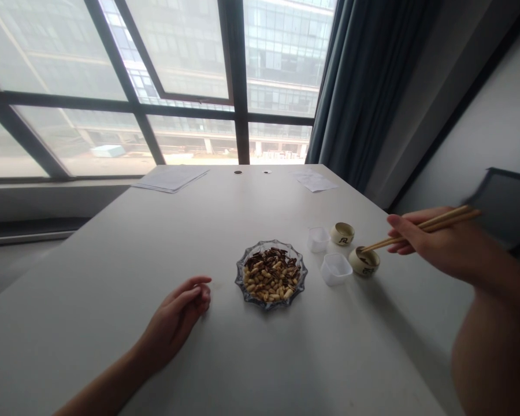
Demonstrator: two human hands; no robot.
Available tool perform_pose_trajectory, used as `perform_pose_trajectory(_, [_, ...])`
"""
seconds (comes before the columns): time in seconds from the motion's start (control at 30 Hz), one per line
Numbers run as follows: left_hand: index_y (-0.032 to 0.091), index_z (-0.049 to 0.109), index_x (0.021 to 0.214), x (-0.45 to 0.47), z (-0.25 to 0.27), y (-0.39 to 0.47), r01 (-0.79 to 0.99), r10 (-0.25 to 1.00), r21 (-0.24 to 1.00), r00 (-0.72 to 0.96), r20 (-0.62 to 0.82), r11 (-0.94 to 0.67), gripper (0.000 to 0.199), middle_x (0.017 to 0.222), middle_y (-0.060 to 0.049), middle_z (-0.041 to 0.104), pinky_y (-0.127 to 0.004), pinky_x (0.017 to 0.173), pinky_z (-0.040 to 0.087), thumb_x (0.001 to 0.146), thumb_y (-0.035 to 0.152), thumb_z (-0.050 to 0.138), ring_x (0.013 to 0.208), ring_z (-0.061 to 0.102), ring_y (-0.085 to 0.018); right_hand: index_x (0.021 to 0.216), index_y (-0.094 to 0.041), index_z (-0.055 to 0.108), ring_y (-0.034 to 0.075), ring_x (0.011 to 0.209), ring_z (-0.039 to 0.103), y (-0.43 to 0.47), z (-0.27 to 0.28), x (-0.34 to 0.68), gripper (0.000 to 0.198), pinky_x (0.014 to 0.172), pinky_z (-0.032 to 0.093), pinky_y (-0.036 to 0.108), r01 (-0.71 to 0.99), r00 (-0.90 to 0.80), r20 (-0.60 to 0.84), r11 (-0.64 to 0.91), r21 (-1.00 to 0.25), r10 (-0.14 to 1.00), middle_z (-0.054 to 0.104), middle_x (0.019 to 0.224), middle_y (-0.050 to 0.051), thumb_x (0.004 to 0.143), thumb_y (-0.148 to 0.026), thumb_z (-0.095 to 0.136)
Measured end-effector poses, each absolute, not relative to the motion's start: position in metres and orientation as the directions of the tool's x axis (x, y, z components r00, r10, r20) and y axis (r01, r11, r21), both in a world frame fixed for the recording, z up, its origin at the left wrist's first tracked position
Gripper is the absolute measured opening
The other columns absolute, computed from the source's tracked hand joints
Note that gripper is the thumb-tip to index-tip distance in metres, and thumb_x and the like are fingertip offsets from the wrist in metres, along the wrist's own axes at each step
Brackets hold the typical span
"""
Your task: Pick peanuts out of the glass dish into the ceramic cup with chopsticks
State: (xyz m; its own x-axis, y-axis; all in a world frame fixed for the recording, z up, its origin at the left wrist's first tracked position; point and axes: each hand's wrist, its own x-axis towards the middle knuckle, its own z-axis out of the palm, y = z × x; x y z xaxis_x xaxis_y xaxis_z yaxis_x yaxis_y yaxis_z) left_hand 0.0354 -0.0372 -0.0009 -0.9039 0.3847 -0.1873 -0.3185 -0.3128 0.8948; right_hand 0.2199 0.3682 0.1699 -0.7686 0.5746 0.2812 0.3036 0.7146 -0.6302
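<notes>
In my right hand (433,240) is a pair of chopsticks (439,219), gripped by the fingers. Their tips reach into the mouth of a small cream cup (364,267) with a dark mark on its side; some dark bits show inside it. My left hand (177,315) rests on the table, holding nothing, with the index finger stretched out and the others loosely bent. To its right stands a scalloped glass bowl (240,283) of peanuts (271,283) and dark, long seeds (277,256).
Two clear plastic cups (335,271) (318,240) and a second cream cup (342,233) stand between the bowl and my right hand. Papers (171,178) (314,181) lie at the far end of the white table (190,231), below the window. A dark curtain (359,86) hangs at the right.
</notes>
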Motion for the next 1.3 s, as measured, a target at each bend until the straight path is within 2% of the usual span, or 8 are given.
perform_pose_trajectory(0.17, [0.016,0.077,0.096,0.033,-0.006,-0.039,-0.314,0.392,0.895,-0.902,-0.178,-0.317,0.024,0.072,-0.005,0.063,-0.022,0.062,0.05,0.073,0.022,0.081,0.069,0.054,-0.016,0.074,-0.019,0.073,0.028,0.057,0.075,0.385,0.164,0.208,0.026,0.045,0.059,0.032,0.349,-0.792,0.163,0.656,-0.669,0.588,0.075,0.063,0.013,0.086,-0.042,0.074])
perform_pose_trajectory(0.23, [0.016,0.076,0.097,0.032,-0.007,-0.04,-0.317,0.399,0.894,-0.899,-0.178,-0.316,0.024,0.072,-0.005,0.063,-0.022,0.062,0.05,0.074,0.022,0.081,0.069,0.054,-0.016,0.072,-0.019,0.073,0.029,0.055,0.075,0.387,0.164,0.205,0.028,0.044,0.058,0.033,0.339,-0.798,0.187,0.682,-0.648,0.574,0.074,0.062,0.011,0.084,-0.044,0.076])
perform_pose_trajectory(0.37, [0.016,0.077,0.097,0.032,-0.006,-0.039,-0.314,0.396,0.898,-0.901,-0.178,-0.31,0.024,0.071,-0.005,0.063,-0.022,0.06,0.049,0.074,0.023,0.081,0.068,0.053,-0.016,0.073,-0.018,0.073,0.027,0.06,0.076,0.382,0.165,0.203,0.037,0.049,0.059,0.03,0.284,-0.785,0.273,0.715,-0.639,0.556,0.076,0.067,0.013,0.089,-0.05,0.068])
perform_pose_trajectory(0.47, [0.016,0.077,0.095,0.033,-0.005,-0.038,-0.304,0.389,0.904,-0.904,-0.175,-0.3,0.025,0.071,-0.004,0.063,-0.021,0.059,0.048,0.073,0.025,0.082,0.067,0.053,-0.016,0.08,-0.017,0.075,0.026,0.065,0.076,0.365,0.161,0.195,0.04,0.054,0.06,0.03,0.133,-0.757,0.392,0.71,-0.692,0.523,0.077,0.073,0.012,0.089,-0.055,0.066])
perform_pose_trajectory(0.57, [0.016,0.077,0.095,0.033,-0.004,-0.037,-0.302,0.392,0.905,-0.904,-0.172,-0.298,0.024,0.07,-0.004,0.063,-0.021,0.06,0.048,0.073,0.025,0.082,0.068,0.053,-0.015,0.083,-0.018,0.077,0.023,0.068,0.076,0.337,0.147,0.179,0.039,0.058,0.06,0.03,-0.063,-0.854,0.386,0.667,-0.743,0.35,0.078,0.077,0.009,0.09,-0.055,0.066])
perform_pose_trajectory(0.67, [0.016,0.077,0.094,0.033,-0.006,-0.038,-0.308,0.404,0.899,-0.899,-0.167,-0.313,0.022,0.07,-0.004,0.062,-0.021,0.061,0.048,0.074,0.025,0.081,0.068,0.053,-0.015,0.082,-0.018,0.077,0.02,0.067,0.073,0.31,0.128,0.161,0.038,0.058,0.057,0.027,-0.148,-0.946,0.299,0.654,-0.742,0.124,0.078,0.077,0.007,0.093,-0.051,0.063])
perform_pose_trajectory(0.77, [0.016,0.077,0.094,0.032,-0.007,-0.039,-0.312,0.409,0.895,-0.897,-0.166,-0.32,0.021,0.07,-0.005,0.062,-0.021,0.062,0.049,0.075,0.024,0.08,0.068,0.053,-0.016,0.08,-0.017,0.076,0.018,0.066,0.07,0.295,0.109,0.148,0.039,0.061,0.054,0.027,-0.203,-0.961,0.277,0.664,-0.72,0.007,0.076,0.074,0.006,0.096,-0.049,0.06])
perform_pose_trajectory(1.3, [0.016,0.076,0.096,0.034,-0.005,-0.039,-0.306,0.414,0.899,-0.896,-0.161,-0.314,0.02,0.072,-0.004,0.062,-0.021,0.063,0.048,0.078,0.023,0.078,0.07,0.053,-0.015,0.078,-0.018,0.071,0.017,0.063,0.061,0.288,0.098,0.142,0.034,0.062,0.046,0.03,-0.255,-0.947,0.314,0.742,-0.62,-0.063,0.068,0.067,0.002,0.099,-0.042,0.058])
